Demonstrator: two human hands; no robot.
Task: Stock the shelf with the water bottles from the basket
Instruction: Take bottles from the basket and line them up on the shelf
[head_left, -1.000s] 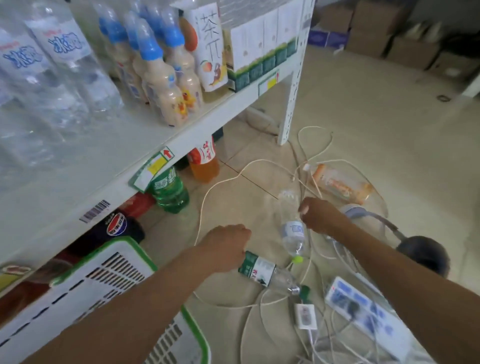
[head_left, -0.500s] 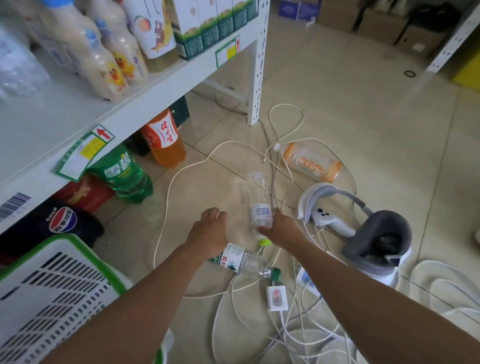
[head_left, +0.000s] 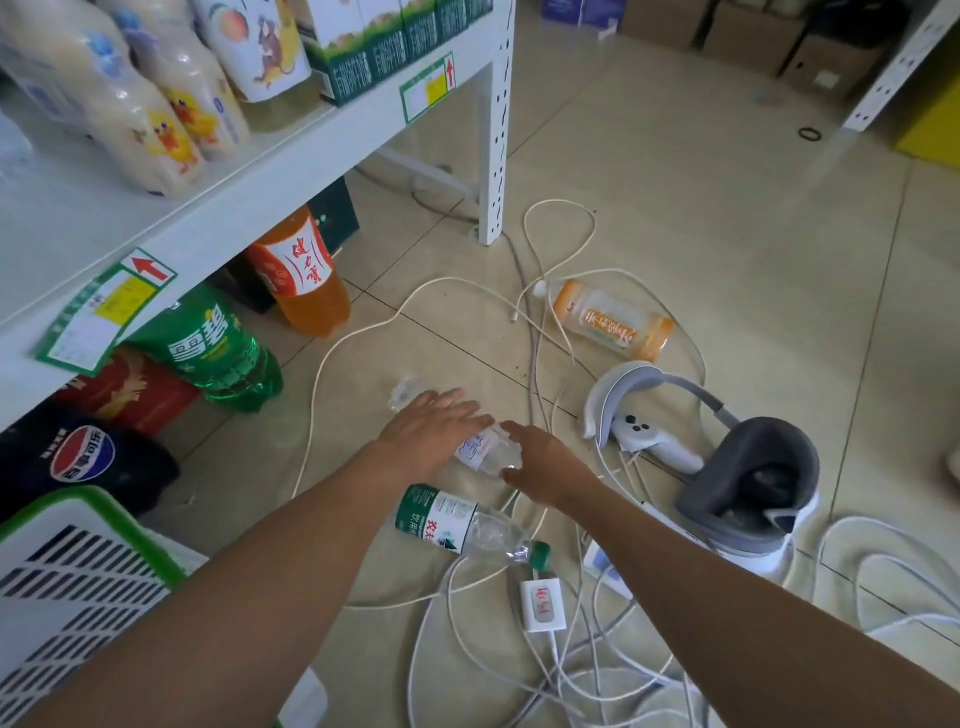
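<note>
The left hand (head_left: 431, 432) lies with its fingers straight and spread, flat over a clear, crumpled plastic water bottle with a blue-and-white label (head_left: 480, 448) that rests on its side on the beige tiled floor (head_left: 675, 218) at the centre of the frame. The right hand (head_left: 548, 465) meets the same bottle at its nearer end. Its fingers are tucked out of sight, so I cannot tell whether they grip.

Just below the hands lies a second clear water bottle with a green label and green cap (head_left: 457, 526). The white plastic basket with a green rim (head_left: 111, 501) sits at lower left, and the white metal shelf (head_left: 311, 156) at upper left.

A flat palm does not hold anything, so the thin, round bottle could roll or squirt away. The loose white cables (head_left: 363, 332) looped around it could snag on a lift, and a forearm could knock the green-capped bottle.
</note>
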